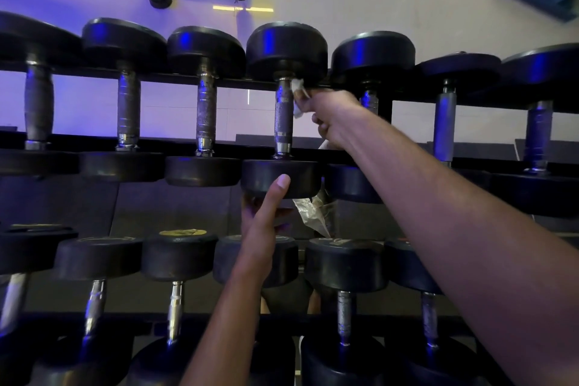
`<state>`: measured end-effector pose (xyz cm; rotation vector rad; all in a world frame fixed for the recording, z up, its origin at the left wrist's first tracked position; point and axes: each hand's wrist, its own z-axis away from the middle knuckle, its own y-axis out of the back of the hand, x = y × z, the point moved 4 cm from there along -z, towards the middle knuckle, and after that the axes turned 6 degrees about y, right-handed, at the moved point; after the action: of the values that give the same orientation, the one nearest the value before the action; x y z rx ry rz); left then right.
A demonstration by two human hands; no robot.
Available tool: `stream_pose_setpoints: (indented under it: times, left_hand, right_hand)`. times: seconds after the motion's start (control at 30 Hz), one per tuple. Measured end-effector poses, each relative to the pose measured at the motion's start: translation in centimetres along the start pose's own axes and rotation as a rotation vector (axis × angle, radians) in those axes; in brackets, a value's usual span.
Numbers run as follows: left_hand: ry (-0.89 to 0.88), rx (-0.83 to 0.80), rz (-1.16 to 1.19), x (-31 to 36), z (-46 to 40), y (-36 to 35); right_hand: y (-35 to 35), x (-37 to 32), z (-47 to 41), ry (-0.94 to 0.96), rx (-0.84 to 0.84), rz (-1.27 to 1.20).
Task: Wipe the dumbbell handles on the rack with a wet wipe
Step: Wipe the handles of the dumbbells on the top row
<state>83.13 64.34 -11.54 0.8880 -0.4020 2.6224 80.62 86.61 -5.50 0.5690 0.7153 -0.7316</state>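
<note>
**A:** What sits at the far left of the rack (175, 142)?

**B:** Black dumbbells in two tiers under violet light. On the upper tier, three steel handles stand side by side, untouched, their round heads resting on the rails.

**A:** And toward the middle?

**B:** The fourth dumbbell (283, 72) on the upper tier, with its knurled handle (283, 117) bare. The left hand (264, 213) reaches up from below, thumb extended against the dumbbell's near head, fingers curled beneath it. A crinkled clear wrapper (311, 213) hangs just beside that hand; whether the fingers grip it cannot be told.

**A:** Where is the wipe?

**B:** Just right of that handle. The right hand (332, 116) is clenched around the white wet wipe (299, 97), a bunched end of which pokes out at the top of the fist and touches the handle's upper part near the far head.

**A:** Farther right?

**B:** More dumbbells, partly hidden behind the right forearm.
</note>
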Motion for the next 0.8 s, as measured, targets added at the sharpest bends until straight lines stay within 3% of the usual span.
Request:
stream_pose_setpoints:
  times: [0.2,0.33,0.4,0.5,0.57,0.67,0.8]
  left_hand:
    - [-0.003,-0.012,-0.044,0.1,-0.1,0.2]
    - [-0.012,-0.011,-0.040,0.2,0.1,0.2]
    - [-0.008,-0.009,-0.031,0.3,0.2,0.3]
    - [-0.009,-0.001,-0.019,0.5,0.5,0.3]
    - [-0.018,-0.010,-0.014,0.6,0.6,0.3]
    - [-0.012,-0.016,-0.007,0.8,0.5,0.5]
    - [-0.002,-0.023,-0.001,0.6,0.6,0.6]
  right_hand:
    - [-0.6,-0.7,0.1,0.014,0.153,-0.123]
    - [-0.6,-1.1,0.8,0.308,0.255,-0.116]
    - [-0.5,-1.7,1.8,0.589,0.292,0.118]
    - [-1.3,-3.3,3.6,1.091,0.376,0.754]
    - [-1.9,-4.4,3.5,1.310,0.362,1.073]
    - [-2.4,-5.6,2.7,1.401,0.246,1.505]
    - [-2.7,-6.4,3.3,1.406,0.054,1.843]
